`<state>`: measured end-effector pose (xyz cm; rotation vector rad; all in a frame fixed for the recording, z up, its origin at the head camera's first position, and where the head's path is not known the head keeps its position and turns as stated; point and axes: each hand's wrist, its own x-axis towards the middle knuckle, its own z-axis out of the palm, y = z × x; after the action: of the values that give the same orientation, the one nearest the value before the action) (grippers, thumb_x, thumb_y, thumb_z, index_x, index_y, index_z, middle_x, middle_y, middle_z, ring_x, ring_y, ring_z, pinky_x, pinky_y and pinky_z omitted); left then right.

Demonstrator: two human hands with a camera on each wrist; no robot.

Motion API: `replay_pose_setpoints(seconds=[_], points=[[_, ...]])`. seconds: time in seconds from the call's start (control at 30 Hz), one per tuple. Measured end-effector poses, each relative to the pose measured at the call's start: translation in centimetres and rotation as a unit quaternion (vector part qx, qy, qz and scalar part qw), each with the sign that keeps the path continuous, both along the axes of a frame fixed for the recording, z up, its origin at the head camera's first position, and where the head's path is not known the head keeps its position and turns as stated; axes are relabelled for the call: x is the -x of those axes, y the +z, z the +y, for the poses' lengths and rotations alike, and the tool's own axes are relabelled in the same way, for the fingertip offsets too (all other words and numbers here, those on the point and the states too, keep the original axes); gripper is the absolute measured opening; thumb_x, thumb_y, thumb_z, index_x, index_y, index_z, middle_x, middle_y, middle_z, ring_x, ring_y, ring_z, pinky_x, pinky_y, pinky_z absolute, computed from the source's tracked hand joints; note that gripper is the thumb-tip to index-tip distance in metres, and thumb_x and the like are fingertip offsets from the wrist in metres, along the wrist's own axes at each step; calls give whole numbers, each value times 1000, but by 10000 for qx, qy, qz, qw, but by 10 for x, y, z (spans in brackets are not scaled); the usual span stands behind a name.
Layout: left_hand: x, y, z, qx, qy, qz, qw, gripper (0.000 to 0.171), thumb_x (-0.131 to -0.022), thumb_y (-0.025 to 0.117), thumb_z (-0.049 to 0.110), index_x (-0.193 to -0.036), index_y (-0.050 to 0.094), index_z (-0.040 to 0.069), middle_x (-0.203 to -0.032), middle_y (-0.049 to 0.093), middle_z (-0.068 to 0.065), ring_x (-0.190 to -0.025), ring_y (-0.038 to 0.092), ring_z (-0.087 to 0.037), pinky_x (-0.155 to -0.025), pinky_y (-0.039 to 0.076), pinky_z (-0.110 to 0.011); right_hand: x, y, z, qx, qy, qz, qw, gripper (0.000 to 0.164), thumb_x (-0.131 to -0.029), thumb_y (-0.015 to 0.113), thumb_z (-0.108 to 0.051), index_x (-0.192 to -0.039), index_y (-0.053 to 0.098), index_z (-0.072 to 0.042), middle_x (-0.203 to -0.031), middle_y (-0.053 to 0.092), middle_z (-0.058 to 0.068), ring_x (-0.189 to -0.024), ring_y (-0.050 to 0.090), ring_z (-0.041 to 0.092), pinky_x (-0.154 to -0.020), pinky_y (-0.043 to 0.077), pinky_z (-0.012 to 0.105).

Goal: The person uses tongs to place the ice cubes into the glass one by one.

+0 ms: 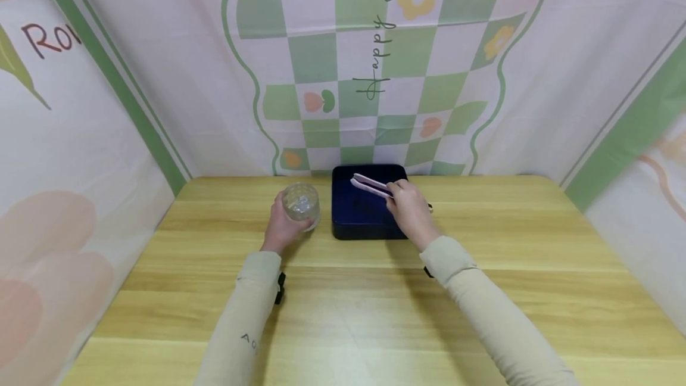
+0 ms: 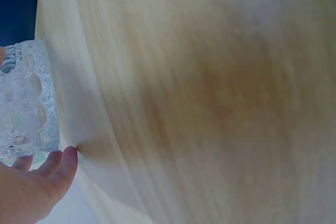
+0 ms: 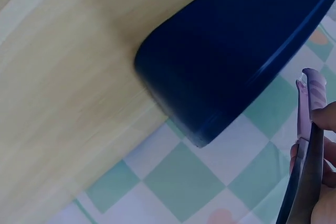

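My left hand [image 1: 284, 225] grips a clear, textured glass [image 1: 302, 204] around its side, just left of a dark blue box [image 1: 370, 230]. In the left wrist view the glass [image 2: 26, 103] shows a bumpy pattern, with fingers [image 2: 62, 171] around it. Over the right part of the box, my right hand [image 1: 411, 207] holds pale pink tongs [image 1: 370, 185], their tips pointing left above the box. The right wrist view shows the tongs [image 3: 307, 145] with their tips near each other; whether something small sits between them is hard to tell.
Both hands work above a light wooden table [image 1: 343, 314]. A patterned cloth [image 1: 354, 64] hangs right behind the box at the table's far edge. Something small and gold-coloured [image 1: 430, 208] shows beside the right hand, mostly hidden.
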<state>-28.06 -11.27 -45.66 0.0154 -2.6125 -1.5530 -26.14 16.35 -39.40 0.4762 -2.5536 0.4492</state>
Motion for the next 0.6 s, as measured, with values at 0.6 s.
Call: replay_pose_setpoints(seconds=[0.6], points=[[0,1,0,-14,44,-147,9999,98,-69,81,13,-148,23,9,-145,38,-20,-134,40,-38,-112,34,-57,-10,15,-43,-138,505,315,9981,26,-82,70,-4,-106,67,6,-99,66,18,-91,63,31,-80,57,38]])
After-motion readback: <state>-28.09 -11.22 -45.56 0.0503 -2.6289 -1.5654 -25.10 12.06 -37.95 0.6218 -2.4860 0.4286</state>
